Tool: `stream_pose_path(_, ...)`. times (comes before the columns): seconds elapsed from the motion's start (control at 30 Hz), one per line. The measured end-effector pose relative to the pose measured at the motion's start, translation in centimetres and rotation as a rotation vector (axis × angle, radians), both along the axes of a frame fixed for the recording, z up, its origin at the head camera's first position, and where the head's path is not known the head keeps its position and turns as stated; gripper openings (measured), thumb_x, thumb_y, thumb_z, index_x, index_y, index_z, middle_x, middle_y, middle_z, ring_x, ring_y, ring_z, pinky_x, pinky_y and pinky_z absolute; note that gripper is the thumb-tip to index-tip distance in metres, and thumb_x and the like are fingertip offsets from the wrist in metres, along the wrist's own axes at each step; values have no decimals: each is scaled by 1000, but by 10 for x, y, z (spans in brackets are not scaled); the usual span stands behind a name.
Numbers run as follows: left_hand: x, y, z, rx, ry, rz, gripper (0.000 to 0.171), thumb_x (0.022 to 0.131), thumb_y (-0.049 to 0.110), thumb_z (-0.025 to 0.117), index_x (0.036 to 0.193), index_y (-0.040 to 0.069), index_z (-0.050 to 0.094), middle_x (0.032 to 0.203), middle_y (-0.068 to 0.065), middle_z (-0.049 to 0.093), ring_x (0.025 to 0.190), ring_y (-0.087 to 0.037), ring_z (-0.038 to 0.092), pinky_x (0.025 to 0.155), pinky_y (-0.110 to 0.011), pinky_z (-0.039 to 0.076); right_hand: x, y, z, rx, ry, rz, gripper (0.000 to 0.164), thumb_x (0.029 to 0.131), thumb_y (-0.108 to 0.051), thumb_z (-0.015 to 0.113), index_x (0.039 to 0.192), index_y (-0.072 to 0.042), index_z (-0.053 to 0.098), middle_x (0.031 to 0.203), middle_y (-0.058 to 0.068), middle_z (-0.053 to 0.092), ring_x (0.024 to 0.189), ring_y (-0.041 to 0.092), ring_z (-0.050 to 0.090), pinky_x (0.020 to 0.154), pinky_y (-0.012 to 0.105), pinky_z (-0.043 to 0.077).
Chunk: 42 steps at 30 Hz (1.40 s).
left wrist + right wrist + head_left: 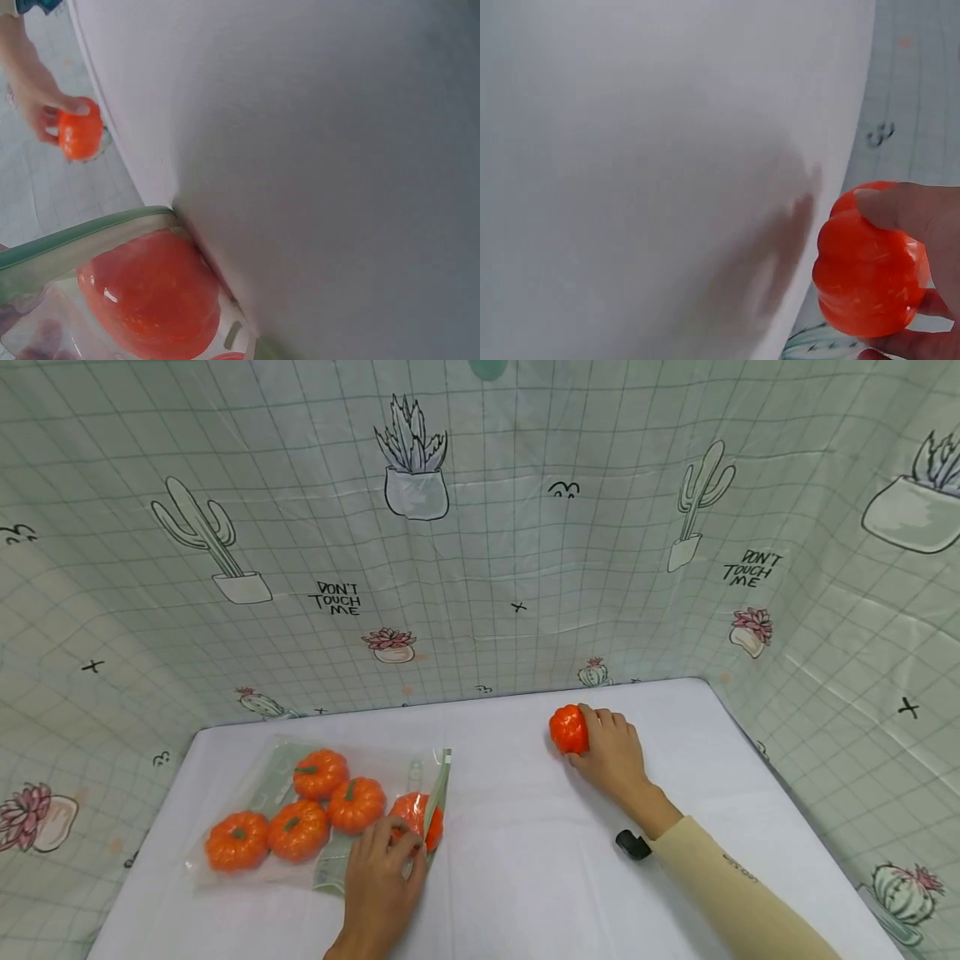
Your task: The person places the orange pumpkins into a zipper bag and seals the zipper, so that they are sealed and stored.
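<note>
My right hand [609,756] grips a small orange toy pumpkin [567,729] toward the back right of the table. In the right wrist view the thumb and fingers wrap round this ribbed pumpkin [866,262]. At the front left my left hand [384,872] pinches the edge of a clear zip bag [390,762] beside its green-striped mouth. Several orange pumpkins with green stems lie inside the bag. One bagged pumpkin [154,296] sits just within the mouth, partly behind the left fingers.
A small black object [633,844] lies on the white-covered table [517,860], beside the right sleeve [727,885]. A grid-patterned curtain [480,568] with cactus drawings rises behind the table and along both sides.
</note>
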State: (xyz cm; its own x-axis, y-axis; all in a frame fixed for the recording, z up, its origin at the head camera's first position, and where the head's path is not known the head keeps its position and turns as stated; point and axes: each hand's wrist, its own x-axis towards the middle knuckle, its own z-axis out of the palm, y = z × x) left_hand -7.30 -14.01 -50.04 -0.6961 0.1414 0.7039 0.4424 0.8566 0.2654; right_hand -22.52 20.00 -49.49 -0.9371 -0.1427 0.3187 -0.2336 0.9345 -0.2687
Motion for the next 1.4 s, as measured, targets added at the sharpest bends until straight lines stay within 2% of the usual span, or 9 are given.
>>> stream_pose_path(0.17, 0, -1, 0, -3, 6, 3, 17, 73, 4, 83, 80, 12, 70, 96, -6, 60, 82, -21, 53, 69, -38, 44, 33, -24, 3, 1, 64, 102, 85, 73, -23, 96, 143, 2, 55, 124, 24, 64, 116, 45, 59, 97, 59, 52)
stream_pose_path(0.27, 0, -1, 1, -4, 5, 8, 16, 73, 4, 83, 80, 12, 70, 96, -6, 60, 82, -21, 53, 69, -38, 43, 53, -40, 3, -4, 68, 170, 87, 71, -25, 97, 143, 1, 55, 125, 20, 64, 116, 41, 59, 97, 56, 53)
stream_pose_path(0.47, 1, 0, 2, -4, -12, 17, 17, 72, 4, 84, 80, 12, 70, 97, -5, 60, 83, -21, 53, 69, -38, 44, 89, -65, 3, -21, 37, 289, 87, 70, -28, 98, 143, -2, 57, 126, 14, 65, 119, 36, 59, 101, 54, 52)
stream_pose_path(0.67, 1, 2, 5, -4, -39, 30, 19, 72, 3, 86, 81, 12, 71, 98, -5, 60, 84, -21, 53, 70, -38, 44, 112, -85, 4, -19, -10, 384, 84, 70, -31, 96, 142, -7, 58, 126, 7, 66, 119, 28, 60, 101, 48, 54)
stream_pose_path(0.87, 0, 2, 6, -12, -46, 36, 18, 73, 4, 86, 81, 11, 72, 98, -5, 60, 83, -21, 53, 70, -38, 44, 125, -99, 3, -16, -32, 450, 80, 74, -35, 93, 141, -10, 58, 125, 2, 66, 118, 22, 59, 101, 44, 53)
stream_pose_path(1.13, 0, 2, 5, -15, -29, 35, 17, 72, 5, 86, 83, 10, 73, 97, -6, 60, 82, -22, 53, 70, -40, 46, 130, -113, -3, -24, -60, 478, 78, 77, -40, 91, 143, -13, 59, 125, 0, 66, 119, 21, 59, 101, 42, 54)
stream_pose_path(1.27, 0, 1, 4, -5, -6, 23, 17, 72, 5, 85, 83, 10, 73, 98, -6, 61, 82, -23, 54, 70, -41, 45, 131, -120, -5, -42, -52, 478, 78, 78, -41, 91, 143, -12, 59, 124, 1, 67, 117, 21, 60, 100, 42, 54)
stream_pose_path(1.4, 1, 2, 4, -2, -4, 25, 15, 73, 5, 84, 83, 10, 73, 97, -6, 61, 82, -22, 54, 69, -40, 45, 130, -128, -9, -62, -6, 469, 80, 77, -42, 92, 142, -10, 59, 121, 3, 67, 115, 21, 62, 98, 42, 55)
